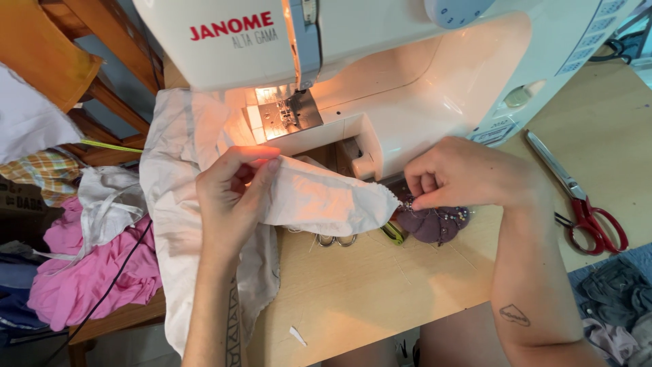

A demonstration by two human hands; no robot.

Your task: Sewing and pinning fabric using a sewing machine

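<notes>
Two hands share one strip of white fabric (319, 197) just before the sewing machine (380, 75). Your left hand (231, 197) has its fingers closed around the fold; keep it taut. Your right hand (462, 180) pinches a pin (407, 202) at the fabric's end, above the purple pincushion (435, 223) on the counter (380, 292); set it squarely.

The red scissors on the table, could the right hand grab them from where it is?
Probably yes. The red scissors lie on bare table just right of the right hand, nothing between. But its fingers are busy pinching at the pincushion.
</notes>
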